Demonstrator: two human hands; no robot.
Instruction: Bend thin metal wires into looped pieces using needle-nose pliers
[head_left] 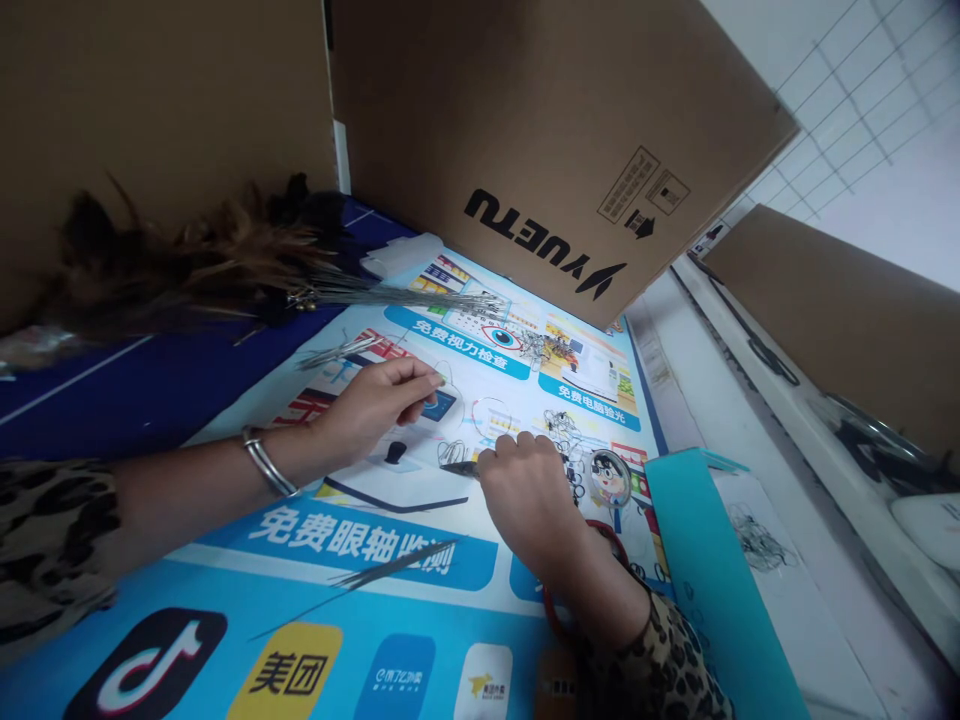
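Note:
My left hand [394, 395], with a silver bangle at the wrist, is closed in a pinch over the printed sheet. A barely visible thin wire [450, 372] curves from its fingertips. My right hand [525, 495] is wrapped round a dark pointed tool [459, 467]; only its tip shows, so I cannot tell its exact kind. Between the hands, a small coil of wire [451, 452] lies near that tip. Beyond my right knuckles are several small dark wire loops [561, 424]. Red-handled scissors [609, 535] lie partly hidden under my right forearm.
Straight wire bundles lie behind my hands [405, 292], at left [337, 352] and in front [382, 568]. Brown and black feathers [210, 240] rest at back left. A cardboard box [540, 130] stands behind, a teal box [720, 570] at right, beside tangled wire [757, 537].

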